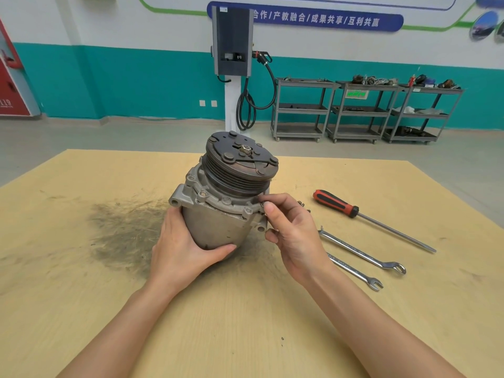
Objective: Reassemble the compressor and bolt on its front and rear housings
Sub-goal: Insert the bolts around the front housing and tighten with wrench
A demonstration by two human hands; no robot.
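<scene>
Hands first: we see the left hand point(182, 248) wrapped around the lower body of the compressor point(223, 195), palm against its near-left side and thumb curled across the front, gripping it. The right hand point(289, 230) is up at the compressor's right edge, thumb and forefinger pinched together on a bolt point(262, 204) at the rim of the front housing point(218, 199); the other fingers are loosely curled below.

The compressor stands tilted on the table point(81, 268), its pulley point(241, 162) end raised and leaning away from us to the right, its rounded rear end down in the left hand. We count several more bolt heads spaced along the housing flange facing us. A brass-coloured nut sits at the pulley's centre.

Left of the compressor, a dark smear point(122, 233) spreads over the tabletop. Right of the compressor lies a screwdriver point(362, 216) with a red and black handle, its shaft pointing away to the right. Between the screwdriver and our right forearm lie two wrenches point(360, 255), roughly side by side, open ends towards the right. Just behind the right hand, a few small dark parts show; we cannot tell what they are.

Beyond the compressor, across the floor, stand a charging post point(231, 42) with a looped cable and three grey carts point(362, 110) along the teal wall.
</scene>
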